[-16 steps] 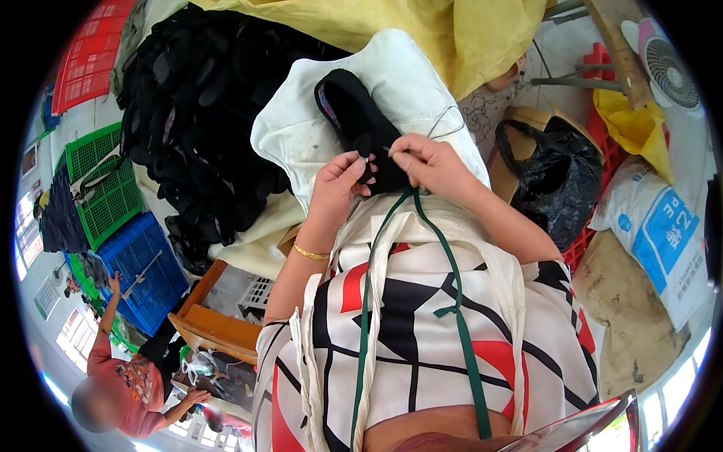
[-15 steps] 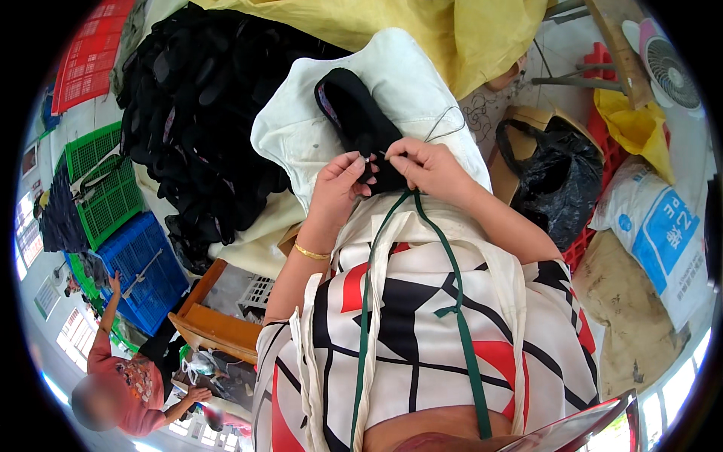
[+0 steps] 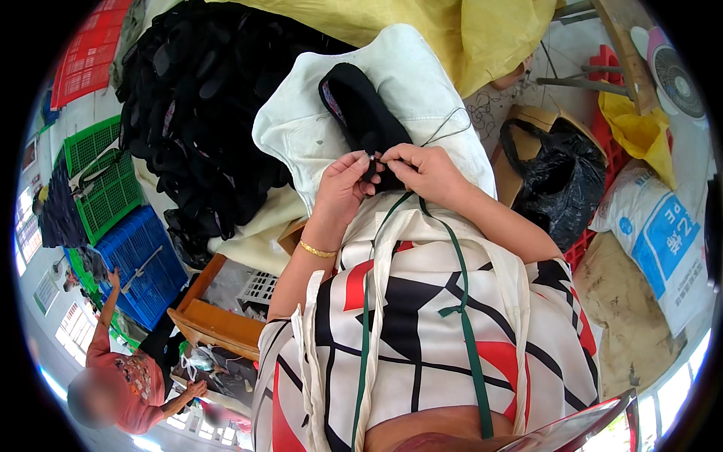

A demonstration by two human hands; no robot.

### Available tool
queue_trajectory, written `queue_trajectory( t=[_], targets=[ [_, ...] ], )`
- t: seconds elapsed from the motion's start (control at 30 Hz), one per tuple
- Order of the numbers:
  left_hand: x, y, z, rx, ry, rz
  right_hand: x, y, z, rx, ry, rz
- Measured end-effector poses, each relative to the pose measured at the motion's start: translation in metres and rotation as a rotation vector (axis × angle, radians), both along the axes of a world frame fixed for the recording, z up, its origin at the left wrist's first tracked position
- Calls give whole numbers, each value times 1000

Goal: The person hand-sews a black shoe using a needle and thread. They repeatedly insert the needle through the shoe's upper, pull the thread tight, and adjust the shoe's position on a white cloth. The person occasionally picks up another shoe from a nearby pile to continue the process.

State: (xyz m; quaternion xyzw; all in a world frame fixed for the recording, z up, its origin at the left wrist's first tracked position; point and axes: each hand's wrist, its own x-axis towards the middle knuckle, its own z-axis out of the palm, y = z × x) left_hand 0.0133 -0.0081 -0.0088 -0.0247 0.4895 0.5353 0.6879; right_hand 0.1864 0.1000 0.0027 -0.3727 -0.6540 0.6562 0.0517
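A black cloth shoe with a patterned lining lies on a white cloth over my lap, its opening facing up. My left hand is closed, thumb and fingers pinching a black part of the shoe at its near end. A small shiny spot shows at the thumb tip. My right hand meets it from the right, thumb and forefinger pressed together; what they pinch is too small to tell. A thin dark thread loops over the cloth beyond the right hand.
A heap of black shoes lies at the left, near green and blue crates. Yellow sheeting spreads behind. A black plastic bag in a carton stands right. An open wooden drawer and another person are lower left.
My right hand has drawn in slightly toward the left, so the fingertips of both hands now come together at the shoe. The shoe stays about where it was.
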Motion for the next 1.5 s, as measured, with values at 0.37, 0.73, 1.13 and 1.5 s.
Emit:
queue_trajectory(
  t=[0.37, 0.73, 1.13, 1.5],
  targets=[
    [9, -4, 2, -28, 149, 103, -4, 6, 6, -163, -60, 15],
    [2, -6, -7, -97, 73, 12, -10, 0, -5, -255, -144, -40],
    [6, -7, -5, -60, 151, 73, -9, 4, -5, -247, -124, 55],
    [6, -6, -7, -61, 132, 60, -5, 7, -13, -247, -87, 67]
  ],
)
